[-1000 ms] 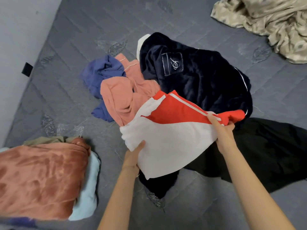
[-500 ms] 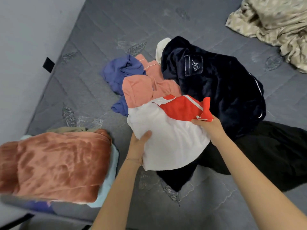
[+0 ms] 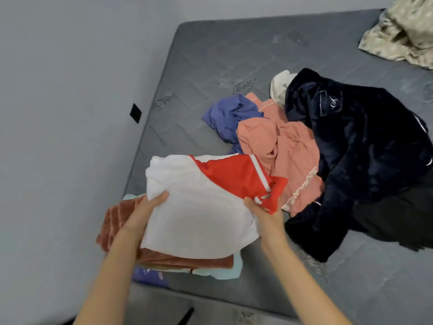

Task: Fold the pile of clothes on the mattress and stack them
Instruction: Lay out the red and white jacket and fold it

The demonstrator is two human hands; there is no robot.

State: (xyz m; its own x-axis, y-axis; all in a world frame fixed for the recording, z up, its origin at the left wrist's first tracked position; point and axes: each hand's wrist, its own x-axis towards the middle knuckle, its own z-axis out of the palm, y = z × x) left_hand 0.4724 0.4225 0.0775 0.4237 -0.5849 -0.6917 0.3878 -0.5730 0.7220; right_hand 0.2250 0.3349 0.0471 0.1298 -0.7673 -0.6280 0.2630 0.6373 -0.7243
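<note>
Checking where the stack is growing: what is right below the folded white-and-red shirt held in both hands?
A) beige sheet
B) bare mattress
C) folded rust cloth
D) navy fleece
C: the shirt, gripped by the left hand and right hand, is over the rust cloth, whose edges show past its left and near sides.

Only text I can spot is white lettering (image 3: pixel 302 188) on the pink top (image 3: pixel 278 141), upside down and maybe starting "SUN", plus a curly stitched monogram on the navy fleece (image 3: pixel 365 151) patch (image 3: pixel 330 102), can't read it.
</note>
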